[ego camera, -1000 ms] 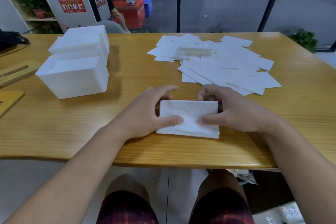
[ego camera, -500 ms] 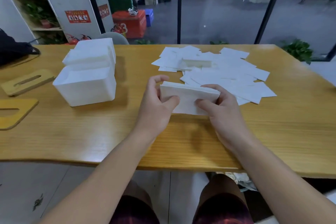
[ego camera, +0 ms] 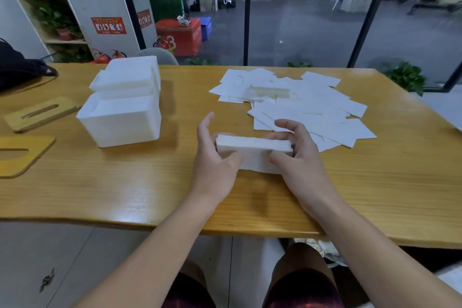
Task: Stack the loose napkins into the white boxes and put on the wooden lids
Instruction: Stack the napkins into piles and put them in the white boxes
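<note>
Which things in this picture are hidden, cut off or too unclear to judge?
Head view only:
- Napkin stack: its ends are covered by the left hand and right hand; the sheet count is unreadable.
- Near white box: its inside is hidden by its front wall.
- Near wooden lid: cut off by the left edge.
- Black bag: also cut off at the left edge.

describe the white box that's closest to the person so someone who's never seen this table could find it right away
On the left half of the wooden table, two white boxes stand one behind the other, with wooden lids lying flat further left. The nearest white box is the front one, open-topped and lidless. Unlike the rear white box, it stands closest to the left hand.
</note>
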The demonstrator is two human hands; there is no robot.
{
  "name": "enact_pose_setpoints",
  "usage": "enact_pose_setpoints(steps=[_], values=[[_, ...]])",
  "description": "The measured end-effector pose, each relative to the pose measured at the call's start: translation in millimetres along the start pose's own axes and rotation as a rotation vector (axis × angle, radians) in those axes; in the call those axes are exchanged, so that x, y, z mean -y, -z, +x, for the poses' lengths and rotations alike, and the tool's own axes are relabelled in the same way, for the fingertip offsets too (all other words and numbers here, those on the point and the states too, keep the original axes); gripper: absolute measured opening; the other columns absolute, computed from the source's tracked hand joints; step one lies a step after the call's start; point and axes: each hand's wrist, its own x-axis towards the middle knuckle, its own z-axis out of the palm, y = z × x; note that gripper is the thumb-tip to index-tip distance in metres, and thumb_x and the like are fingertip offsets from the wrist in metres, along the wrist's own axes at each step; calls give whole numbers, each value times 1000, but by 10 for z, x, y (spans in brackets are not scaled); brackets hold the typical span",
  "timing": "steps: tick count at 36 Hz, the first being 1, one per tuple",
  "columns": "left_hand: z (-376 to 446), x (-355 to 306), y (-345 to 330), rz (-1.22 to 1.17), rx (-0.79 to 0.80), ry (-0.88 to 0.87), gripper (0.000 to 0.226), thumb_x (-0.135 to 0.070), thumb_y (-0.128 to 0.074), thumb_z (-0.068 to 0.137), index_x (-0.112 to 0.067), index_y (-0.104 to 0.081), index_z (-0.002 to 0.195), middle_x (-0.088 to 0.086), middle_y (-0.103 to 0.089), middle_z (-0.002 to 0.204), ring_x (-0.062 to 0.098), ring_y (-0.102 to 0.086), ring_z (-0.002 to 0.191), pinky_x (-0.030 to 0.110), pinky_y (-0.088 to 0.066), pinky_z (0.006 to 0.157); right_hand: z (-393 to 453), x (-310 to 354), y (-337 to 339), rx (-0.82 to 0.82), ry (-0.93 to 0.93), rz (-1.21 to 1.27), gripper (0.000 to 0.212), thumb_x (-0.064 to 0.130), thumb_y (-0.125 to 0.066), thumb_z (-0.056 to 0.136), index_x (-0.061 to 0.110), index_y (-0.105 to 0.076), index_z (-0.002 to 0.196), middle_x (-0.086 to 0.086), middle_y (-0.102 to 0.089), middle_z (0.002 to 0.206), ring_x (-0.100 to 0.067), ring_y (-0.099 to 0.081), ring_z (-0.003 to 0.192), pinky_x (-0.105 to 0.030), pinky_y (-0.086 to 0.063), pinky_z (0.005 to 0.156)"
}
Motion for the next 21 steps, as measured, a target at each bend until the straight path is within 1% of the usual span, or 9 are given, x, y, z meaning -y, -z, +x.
enact_pose_setpoints(steps=[4,6,8,9,11,13,16,19,21], values=[[-7,16,23,38,33,23,93,-6,-64,95,-58,-21,159,-1,-62,135,3,-68,98,18,-55,78,-13,-49,-24,-41,-53,16,49,6,-67,96,37,-59,134,2,-67,103,-12,-56,71,-31,-49,65],[-23,8,-6,79,45,7,92,-3,-59,96,-57,-21,160,0,-64,102,8,-59,72,18,-50,66,-38,-35,-84,-41,-36,1,50,7,-68,95,38,-60,133,7,-68,112,-14,-62,76,-32,-53,69],[-26,15,-1,90,27,2,91,3,-52,96,-55,-23,160,-3,-58,85,8,-54,67,12,-47,67,-50,-33,-125,-59,-10,-11,51,8,-69,94,39,-59,134,10,-67,121,-16,-69,88,-32,-58,76],[-20,22,10,81,18,1,91,5,-48,96,-56,-24,159,-2,-63,96,3,-60,80,10,-48,77,-50,-37,-130,-67,-5,-7,51,9,-69,94,39,-58,134,8,-68,121,-17,-69,89,-29,-58,76],[2,48,44,55,17,8,90,7,-44,96,-58,-26,156,4,-63,125,5,-63,115,26,-52,100,-41,-66,-120,-80,-3,-22,50,12,-70,94,39,-56,134,2,-68,117,-12,-63,79,-23,-52,67],[9,48,61,47,32,16,88,7,-43,97,-57,-27,155,3,-63,126,16,-64,113,37,-53,99,-48,-71,-119,-69,-24,-57,49,14,-71,94,39,-55,133,0,-65,106,-3,-57,71,-17,-48,62],[14,37,65,46,38,-14,87,4,-47,98,-61,-27,154,6,-61,129,22,-59,126,40,-52,106,-68,-57,-122,-31,-48,-48,48,12,-71,95,37,-54,133,3,-66,104,3,-59,70,-17,-51,62],[20,49,95,38,35,-18,86,6,-50,99,-55,-29,155,5,-59,127,-3,-63,97,14,-52,84,-53,-63,-52,-32,-17,-104,44,11,-69,95,35,-56,130,8,-64,110,0,-55,69,-14,-46,61],[8,59,124,66,55,-9,82,5,-54,97,-50,-31,154,6,-58,117,-7,-59,78,10,-49,70,-46,-86,20,17,-34,-121,41,10,-71,95,34,-59,126,6,-65,101,-2,-55,69,-15,-45,62]])
